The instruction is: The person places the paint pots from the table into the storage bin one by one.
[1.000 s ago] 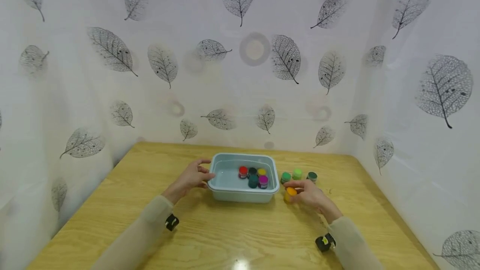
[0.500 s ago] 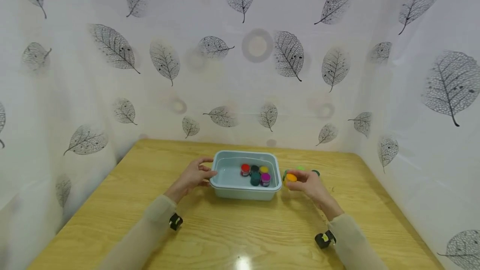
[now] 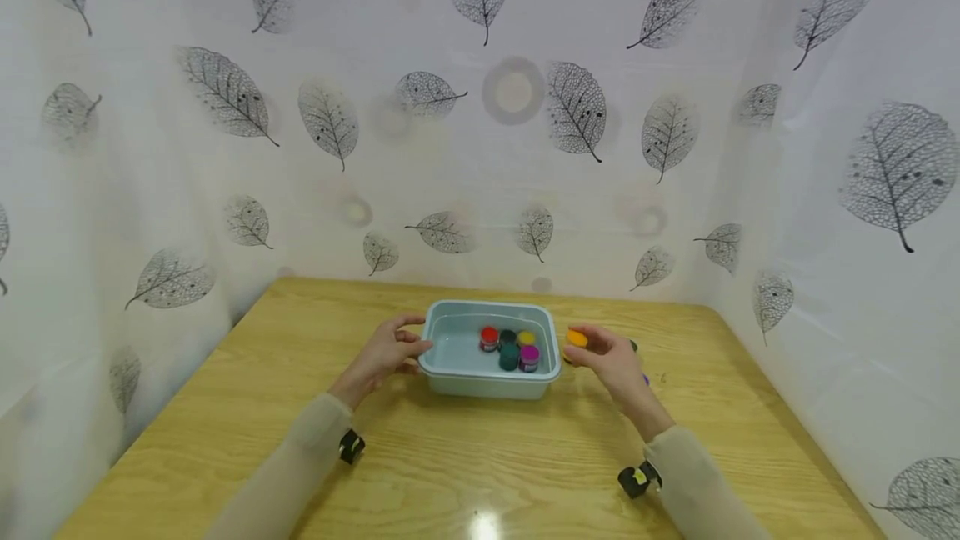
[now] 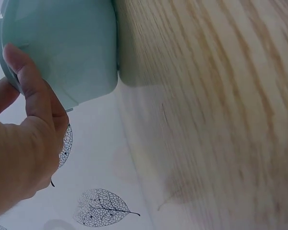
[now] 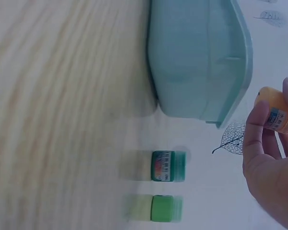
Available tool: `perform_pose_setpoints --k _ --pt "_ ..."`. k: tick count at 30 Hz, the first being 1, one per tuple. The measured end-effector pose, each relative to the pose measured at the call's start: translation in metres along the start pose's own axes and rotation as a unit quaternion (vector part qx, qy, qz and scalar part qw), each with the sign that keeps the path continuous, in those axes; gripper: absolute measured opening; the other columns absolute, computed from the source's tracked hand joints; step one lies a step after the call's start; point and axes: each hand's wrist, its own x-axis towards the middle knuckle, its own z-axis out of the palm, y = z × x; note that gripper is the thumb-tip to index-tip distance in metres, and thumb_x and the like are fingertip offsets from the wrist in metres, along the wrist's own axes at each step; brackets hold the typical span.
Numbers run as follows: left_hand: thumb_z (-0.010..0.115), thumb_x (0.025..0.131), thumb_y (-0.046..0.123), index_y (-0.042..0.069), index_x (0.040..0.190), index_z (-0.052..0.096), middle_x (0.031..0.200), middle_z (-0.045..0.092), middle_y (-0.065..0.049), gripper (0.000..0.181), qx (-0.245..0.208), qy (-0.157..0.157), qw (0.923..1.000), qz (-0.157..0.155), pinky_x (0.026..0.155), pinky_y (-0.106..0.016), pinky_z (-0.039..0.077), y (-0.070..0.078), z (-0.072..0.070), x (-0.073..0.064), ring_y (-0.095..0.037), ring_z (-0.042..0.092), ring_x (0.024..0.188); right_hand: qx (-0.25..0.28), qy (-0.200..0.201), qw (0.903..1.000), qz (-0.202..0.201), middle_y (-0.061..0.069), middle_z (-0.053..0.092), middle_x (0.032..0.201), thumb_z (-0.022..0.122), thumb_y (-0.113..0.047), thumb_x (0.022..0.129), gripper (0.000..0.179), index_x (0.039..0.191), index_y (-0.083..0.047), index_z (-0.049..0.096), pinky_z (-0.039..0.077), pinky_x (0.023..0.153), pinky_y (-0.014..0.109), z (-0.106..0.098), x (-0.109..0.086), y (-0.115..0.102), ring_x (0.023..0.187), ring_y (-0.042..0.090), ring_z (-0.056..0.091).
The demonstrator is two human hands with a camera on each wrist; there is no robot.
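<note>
My left hand [image 3: 384,354] grips the left end of a pale blue-green plastic tub [image 3: 487,388]; in the left wrist view a finger lies along its outer wall. Inside, toward the right, stand several small paint jars, among them a red-lidded jar [image 3: 489,338] and a purple-lidded jar [image 3: 529,358]. Just outside the tub's right rim, my right hand [image 3: 617,367] pinches an orange paint jar [image 5: 278,111] between thumb and fingers. The right wrist view shows this jar raised off the table, at rim height, with a label on its side.
On the wooden table [image 3: 420,465], right of the tub, stand a green jar [image 5: 168,166] and a light green jar [image 5: 166,208]. A dark green lid [image 3: 634,346] and a purple bit [image 3: 646,379] peek out past my right hand. A leaf-patterned curtain [image 3: 465,148] surrounds the table.
My right hand has lifted the orange paint jar from the table and brought it up beside the tub's right rim. The left hand keeps its place on the tub.
</note>
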Motion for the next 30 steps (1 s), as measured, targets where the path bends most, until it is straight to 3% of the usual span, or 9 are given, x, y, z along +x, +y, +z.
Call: perform_pose_setpoints --k 10,19,26,30 --pt "0.069 0.091 0.005 0.005 0.141 0.046 0.101 0.058 -0.014 0.055 0.005 0.01 0.9999 -0.005 0.061 -0.032 0.06 0.0 0.002 0.001 -0.022 0.065 0.076 -0.005 -0.024 0.9997 0.006 0.015 0.054 0.14 0.076 -0.024 0.086 0.059 0.137 -0.003 0.055 0.052 0.09 0.017 0.009 0.005 -0.016 0.114 0.012 0.056" --pt "0.068 0.091 0.004 0.004 0.141 0.045 0.1 0.057 -0.014 0.055 0.008 0.016 0.9998 -0.005 0.063 -0.038 0.062 0.001 0.003 -0.003 -0.026 0.065 0.08 -0.034 -0.055 0.9979 -0.003 0.012 0.064 0.12 0.077 -0.021 0.085 0.055 0.134 -0.002 0.058 0.052 0.072 0.023 0.026 0.01 -0.026 0.097 0.015 0.058" --pt "0.067 0.091 0.004 0.005 0.142 0.044 0.101 0.057 -0.015 0.056 0.008 0.017 0.9998 -0.002 0.064 -0.04 0.062 0.002 0.003 -0.002 -0.025 0.065 0.078 -0.05 -0.074 0.9959 -0.01 0.011 0.068 0.118 0.078 -0.019 0.084 0.051 0.13 -0.005 0.062 0.054 0.087 0.032 0.042 0.018 -0.029 0.103 0.019 0.061" --pt "0.067 0.091 0.003 0.006 0.146 0.039 0.105 0.057 -0.018 0.062 0.018 0.015 0.9997 -0.002 0.065 -0.04 0.062 0.002 0.004 -0.001 -0.024 0.065 0.076 -0.071 -0.076 0.9943 -0.022 0.009 0.069 0.115 0.079 -0.019 0.084 0.048 0.127 -0.005 0.064 0.052 0.084 0.027 0.048 0.02 -0.03 0.103 0.022 0.061"
